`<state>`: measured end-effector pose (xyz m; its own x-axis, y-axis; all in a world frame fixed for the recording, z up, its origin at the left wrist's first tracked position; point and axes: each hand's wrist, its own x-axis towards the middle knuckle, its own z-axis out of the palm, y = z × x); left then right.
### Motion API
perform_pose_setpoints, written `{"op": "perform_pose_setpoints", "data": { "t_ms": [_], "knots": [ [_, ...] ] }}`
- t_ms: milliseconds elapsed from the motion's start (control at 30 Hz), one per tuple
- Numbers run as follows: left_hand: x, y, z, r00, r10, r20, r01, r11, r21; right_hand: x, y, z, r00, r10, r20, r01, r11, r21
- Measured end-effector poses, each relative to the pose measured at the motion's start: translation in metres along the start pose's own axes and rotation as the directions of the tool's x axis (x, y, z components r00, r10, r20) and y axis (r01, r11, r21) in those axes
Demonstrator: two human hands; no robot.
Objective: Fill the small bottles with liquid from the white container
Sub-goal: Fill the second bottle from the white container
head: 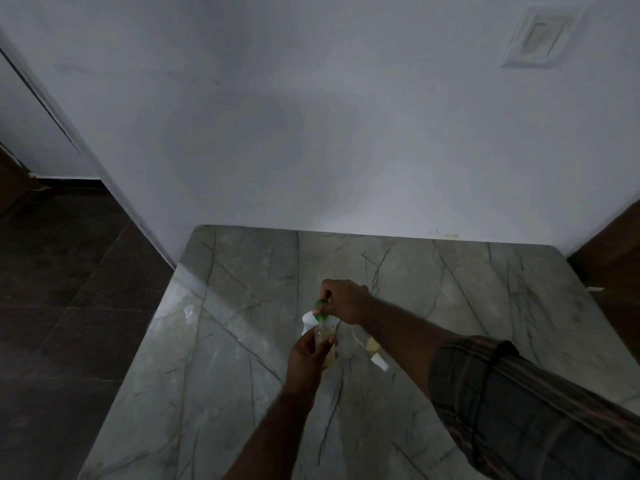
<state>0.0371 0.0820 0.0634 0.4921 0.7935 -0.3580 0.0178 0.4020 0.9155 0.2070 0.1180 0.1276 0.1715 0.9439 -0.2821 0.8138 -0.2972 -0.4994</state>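
**A:** what's the bottle look like? where's it at?

**B:** small and clear, yellowish liquid in it, mid-table. The left hand is wrapped around it. The right hand pinches a green funnel over its mouth.

**A:** how many?

**B:** two. The second bottle lies on its side just right. One white container, mostly hidden.

**A:** space?

**B:** lots of bare marble all round; wall at the far edge, floor past the left.

A plain white painted wall fills the upper frame, a white square switch plate at upper right. Below, a grey-green veined marble tabletop; dark brown tiled floor at left. Dim light.
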Motion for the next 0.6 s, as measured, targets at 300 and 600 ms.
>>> {"op": "perform_pose_setpoints", "data": {
  "t_ms": [300, 600],
  "knots": [
    [0.000, -0.002, -0.002, 1.000, -0.003, 0.007, 0.002, 1.000, 0.005, -0.001, -0.001, 0.001, 1.000, -0.029, -0.010, 0.028, 1.000, -0.002],
    [-0.001, -0.005, -0.001, 1.000, -0.007, -0.019, 0.007, 1.000, 0.012, -0.005, 0.002, 0.008, 1.000, -0.007, -0.006, 0.007, 0.999, 0.054]
  ]
}}
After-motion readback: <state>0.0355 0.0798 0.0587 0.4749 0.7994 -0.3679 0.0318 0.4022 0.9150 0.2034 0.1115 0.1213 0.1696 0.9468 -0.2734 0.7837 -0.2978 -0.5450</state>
